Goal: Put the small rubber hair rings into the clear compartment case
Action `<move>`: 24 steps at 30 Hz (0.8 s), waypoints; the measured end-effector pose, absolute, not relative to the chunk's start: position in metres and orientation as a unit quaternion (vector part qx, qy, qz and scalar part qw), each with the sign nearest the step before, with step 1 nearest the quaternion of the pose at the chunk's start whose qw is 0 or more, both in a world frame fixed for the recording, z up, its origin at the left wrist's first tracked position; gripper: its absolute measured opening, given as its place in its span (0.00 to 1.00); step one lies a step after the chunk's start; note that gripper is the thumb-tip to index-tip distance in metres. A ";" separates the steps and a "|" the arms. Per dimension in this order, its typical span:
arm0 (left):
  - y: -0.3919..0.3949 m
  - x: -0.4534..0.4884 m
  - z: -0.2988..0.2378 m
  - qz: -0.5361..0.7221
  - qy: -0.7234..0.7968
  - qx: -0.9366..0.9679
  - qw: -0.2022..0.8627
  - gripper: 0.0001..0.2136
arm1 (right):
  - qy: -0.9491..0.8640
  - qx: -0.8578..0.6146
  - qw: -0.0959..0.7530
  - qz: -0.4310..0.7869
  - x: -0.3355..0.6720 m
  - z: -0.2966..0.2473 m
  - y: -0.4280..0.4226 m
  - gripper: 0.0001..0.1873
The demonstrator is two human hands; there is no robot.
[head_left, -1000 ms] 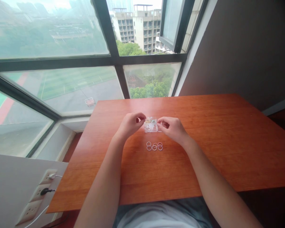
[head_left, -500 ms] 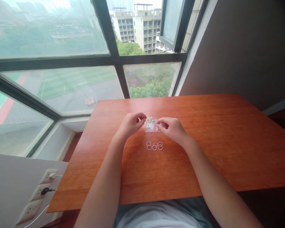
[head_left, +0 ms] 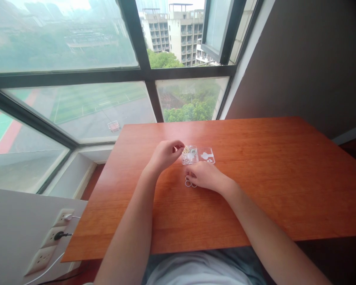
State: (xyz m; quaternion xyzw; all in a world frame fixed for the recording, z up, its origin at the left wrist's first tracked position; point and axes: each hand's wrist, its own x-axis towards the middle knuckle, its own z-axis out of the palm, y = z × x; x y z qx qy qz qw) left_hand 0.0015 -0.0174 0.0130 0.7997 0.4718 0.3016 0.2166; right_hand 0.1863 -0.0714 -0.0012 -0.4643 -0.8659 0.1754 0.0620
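A small clear plastic box (head_left: 190, 159) with compartments lies open on the table, its clear lid (head_left: 211, 157) folded out to the right. Gold-coloured rings (head_left: 186, 150) and silvery or white rings (head_left: 193, 151) sit in separate compartments. My left hand (head_left: 167, 153) pinches the box's left edge between thumb and fingers. In front of the box, my right hand (head_left: 206, 175) is low over a row of white rings (head_left: 186, 184), fingertips closed at the upper ring of the leftmost pair. Its palm and fingers hide the rest of the row.
The reddish wooden table (head_left: 255, 158) runs up to a window frame (head_left: 154, 95) at the back. Wall sockets (head_left: 50, 237) with plugged-in cables are left of the table. A grey wall (head_left: 299, 71) rises at the right.
My right hand has moved from the box's right side down toward me, onto the white rings. The lid now shows fully. My left hand stays at the box.
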 end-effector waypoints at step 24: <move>-0.017 0.005 0.010 0.293 0.462 0.809 0.217 0.07 | -0.762 -0.514 0.379 0.108 0.212 0.001 -0.055 0.06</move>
